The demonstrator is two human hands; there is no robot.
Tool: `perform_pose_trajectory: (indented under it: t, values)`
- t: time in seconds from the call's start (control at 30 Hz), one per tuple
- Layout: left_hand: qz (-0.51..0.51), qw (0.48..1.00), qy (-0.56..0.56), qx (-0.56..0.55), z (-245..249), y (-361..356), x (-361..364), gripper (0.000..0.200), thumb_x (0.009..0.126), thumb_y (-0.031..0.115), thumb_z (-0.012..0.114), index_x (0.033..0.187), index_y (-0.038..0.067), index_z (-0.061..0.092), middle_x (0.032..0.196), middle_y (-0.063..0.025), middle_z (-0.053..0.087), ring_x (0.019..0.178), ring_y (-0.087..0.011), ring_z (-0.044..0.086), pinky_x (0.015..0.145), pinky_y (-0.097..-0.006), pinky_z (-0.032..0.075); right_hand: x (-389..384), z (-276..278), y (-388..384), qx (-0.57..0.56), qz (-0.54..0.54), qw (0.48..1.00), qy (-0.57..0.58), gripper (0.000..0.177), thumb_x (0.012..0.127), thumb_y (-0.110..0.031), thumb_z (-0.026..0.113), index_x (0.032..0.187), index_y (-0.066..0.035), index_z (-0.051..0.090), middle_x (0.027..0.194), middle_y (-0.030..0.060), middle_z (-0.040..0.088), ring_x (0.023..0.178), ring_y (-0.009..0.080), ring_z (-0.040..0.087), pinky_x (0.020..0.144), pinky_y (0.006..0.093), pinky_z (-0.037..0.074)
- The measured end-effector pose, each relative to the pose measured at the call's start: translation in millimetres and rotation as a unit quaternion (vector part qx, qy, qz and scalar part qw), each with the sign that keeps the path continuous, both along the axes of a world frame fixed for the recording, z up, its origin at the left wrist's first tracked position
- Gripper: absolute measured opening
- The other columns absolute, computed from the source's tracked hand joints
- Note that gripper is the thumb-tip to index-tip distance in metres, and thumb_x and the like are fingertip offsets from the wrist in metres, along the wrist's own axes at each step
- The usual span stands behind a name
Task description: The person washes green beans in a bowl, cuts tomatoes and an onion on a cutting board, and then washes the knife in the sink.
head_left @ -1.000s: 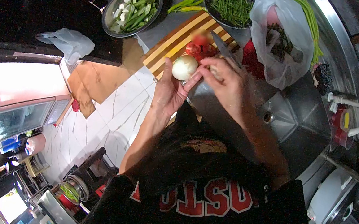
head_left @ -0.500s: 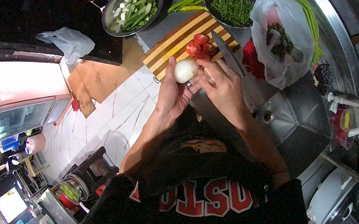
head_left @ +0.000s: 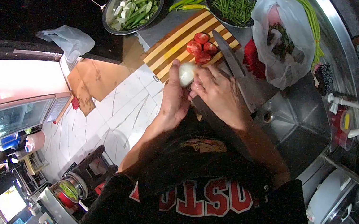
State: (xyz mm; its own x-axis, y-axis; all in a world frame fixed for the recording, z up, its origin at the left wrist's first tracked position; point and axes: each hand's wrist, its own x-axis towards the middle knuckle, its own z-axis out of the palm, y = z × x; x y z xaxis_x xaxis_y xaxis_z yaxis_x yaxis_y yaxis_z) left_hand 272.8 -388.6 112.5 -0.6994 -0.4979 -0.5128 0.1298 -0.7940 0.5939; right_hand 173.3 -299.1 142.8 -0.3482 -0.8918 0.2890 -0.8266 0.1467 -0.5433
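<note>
A peeled white onion [head_left: 186, 74] sits in my left hand [head_left: 176, 94], the thumb along its left side and the fingers beneath it. My right hand [head_left: 221, 95] presses its curled fingertips against the onion's right side; any bit of skin between them is too small to make out. Just beyond my hands, cut tomatoes [head_left: 194, 47] lie on a striped wooden cutting board [head_left: 172, 46]. A knife [head_left: 228, 53] rests across the board's right side, its blade tip pointing away from me and neither hand visibly on it.
Behind the board stand a steel bowl of cut green and white vegetables [head_left: 132, 10], green chillies [head_left: 186, 4] and a dark bowl of chopped green beans [head_left: 232, 3]. A plastic bag [head_left: 289, 59] is at the right, beside leafy greens. The sink [head_left: 293, 118] lies right of my right hand.
The onion and my left hand have shifted slightly to the right. My right fingers have curled further around the onion's side. The knife and tomatoes stay in place.
</note>
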Motion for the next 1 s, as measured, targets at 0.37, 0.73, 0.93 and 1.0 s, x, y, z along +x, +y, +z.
perform_pose_trajectory:
  t: [0.37,0.73,0.93,1.0]
  values:
    - [0.042,0.998,-0.026,0.024,-0.3,5.9,-4.3,0.044,0.091,0.05,0.036,0.091,0.01,0.054,0.076,-0.0004,0.056,0.065,-0.0106,0.051,0.05,-0.0227,0.038,5.5,-20.5,-4.6,-0.095,-0.043,0.995,0.001,0.019,0.077,-0.009,0.061,0.091,-0.006,0.048,0.079,0.011,0.052,0.065,0.0305,0.056,0.052,0.0388,0.046]
    - [-0.06,0.977,0.167,0.114,-25.9,-11.4,13.3,0.04,0.086,0.033,0.051,0.111,0.001,0.049,0.097,-0.0183,0.059,0.075,-0.02,0.06,0.068,-0.0281,0.053,-50.7,-13.7,1.3,-0.097,-0.172,0.901,-0.386,0.014,0.077,-0.005,0.06,0.09,-0.005,0.055,0.081,0.0004,0.058,0.066,0.0072,0.053,0.057,0.0209,0.044]
    - [-0.064,0.974,0.208,0.066,-14.8,-14.4,12.2,0.04,0.082,0.019,0.053,0.117,0.003,0.046,0.106,-0.0095,0.055,0.09,-0.0223,0.058,0.075,-0.0337,0.052,-117.3,-4.6,40.4,-0.244,-0.211,0.905,-0.277,0.012,0.079,-0.011,0.059,0.087,-0.004,0.054,0.077,0.0055,0.06,0.069,0.0136,0.058,0.055,0.0243,0.046]
    - [-0.073,0.984,0.155,-0.046,-7.6,-14.3,12.4,0.041,0.083,0.017,0.054,0.121,0.006,0.043,0.106,-0.0086,0.054,0.09,-0.0215,0.058,0.073,-0.0314,0.051,-140.5,14.4,48.6,-0.205,-0.285,0.921,-0.167,0.013,0.078,-0.012,0.061,0.086,-0.003,0.055,0.075,0.0068,0.06,0.069,0.0151,0.059,0.055,0.0261,0.047]
